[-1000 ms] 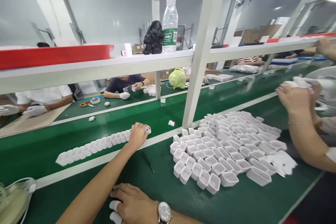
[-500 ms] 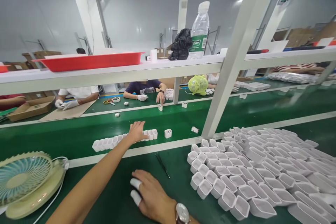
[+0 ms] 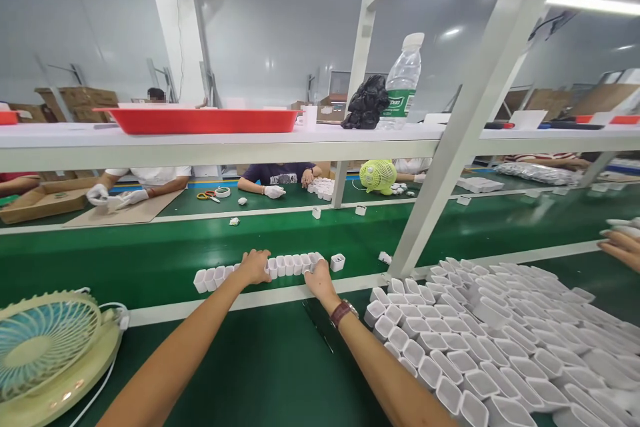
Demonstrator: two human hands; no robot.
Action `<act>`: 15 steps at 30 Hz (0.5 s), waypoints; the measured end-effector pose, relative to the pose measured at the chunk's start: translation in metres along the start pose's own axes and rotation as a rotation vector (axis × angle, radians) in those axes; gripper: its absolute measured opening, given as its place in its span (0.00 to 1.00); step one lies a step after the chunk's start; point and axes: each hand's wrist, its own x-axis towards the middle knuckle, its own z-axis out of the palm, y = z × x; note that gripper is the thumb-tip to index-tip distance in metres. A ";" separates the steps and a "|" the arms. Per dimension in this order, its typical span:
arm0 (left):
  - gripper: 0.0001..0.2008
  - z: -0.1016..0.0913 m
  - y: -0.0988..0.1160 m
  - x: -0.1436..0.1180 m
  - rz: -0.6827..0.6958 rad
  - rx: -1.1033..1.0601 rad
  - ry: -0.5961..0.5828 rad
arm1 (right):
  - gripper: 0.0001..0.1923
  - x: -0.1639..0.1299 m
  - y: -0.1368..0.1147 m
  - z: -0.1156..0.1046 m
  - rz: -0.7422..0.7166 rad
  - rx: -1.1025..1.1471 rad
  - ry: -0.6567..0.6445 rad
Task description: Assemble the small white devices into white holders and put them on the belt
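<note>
A row of small white plastic cups (image 3: 289, 265) stands on the green belt before me. My left hand (image 3: 255, 267) is closed over the middle of the row, its fingertips hidden behind the cups. At the right end, my right hand (image 3: 320, 281) grips the last cups with the thumb in front; white covers on its fingers are mostly out of sight. Several cups stand between the hands, and others extend left of my left hand. Just right of the row sits a separate white cup (image 3: 338, 262) with something dark inside. Black tweezers (image 3: 319, 327) lie below my right hand.
Many white cups (image 3: 480, 340) crowd the table at right. A fan (image 3: 37, 353) lies at left. A slanted post (image 3: 440, 147) and shelf (image 3: 225, 152) stand ahead. Co-workers sit across the belt; another person's hand (image 3: 623, 243) shows at far right.
My right hand has moved up and forward from the table to the row's right end and closed there. My left hand stays at the row. Another person's hand has appeared at far right.
</note>
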 end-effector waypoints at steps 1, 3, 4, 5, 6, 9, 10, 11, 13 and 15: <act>0.21 0.001 0.001 0.001 0.009 -0.009 0.003 | 0.15 0.001 0.002 0.001 0.017 0.003 0.010; 0.21 0.002 0.002 0.004 0.027 -0.031 0.012 | 0.16 -0.001 0.005 0.002 0.043 0.009 0.029; 0.20 0.003 0.003 0.005 0.036 -0.045 0.018 | 0.16 -0.002 0.006 0.002 0.054 0.011 0.038; 0.20 0.003 0.004 0.006 0.046 -0.060 0.024 | 0.16 -0.004 0.006 0.000 0.064 0.015 0.047; 0.21 0.003 0.004 0.006 0.056 -0.077 0.032 | 0.15 -0.005 0.006 -0.002 0.073 0.019 0.055; 0.23 -0.003 0.006 0.008 0.092 -0.129 0.064 | 0.12 -0.010 0.000 -0.012 0.090 0.036 0.079; 0.24 -0.006 0.006 0.008 0.108 -0.148 0.076 | 0.12 -0.010 -0.004 -0.017 0.089 0.044 0.086; 0.25 -0.011 0.006 0.008 0.127 -0.166 0.087 | 0.13 -0.012 -0.008 -0.023 0.083 0.053 0.093; 0.25 -0.022 0.008 0.007 0.179 -0.205 0.101 | 0.18 -0.016 -0.017 -0.038 0.063 0.072 0.104; 0.23 -0.034 0.010 0.004 0.243 -0.246 0.101 | 0.24 -0.027 -0.028 -0.057 0.039 0.090 0.110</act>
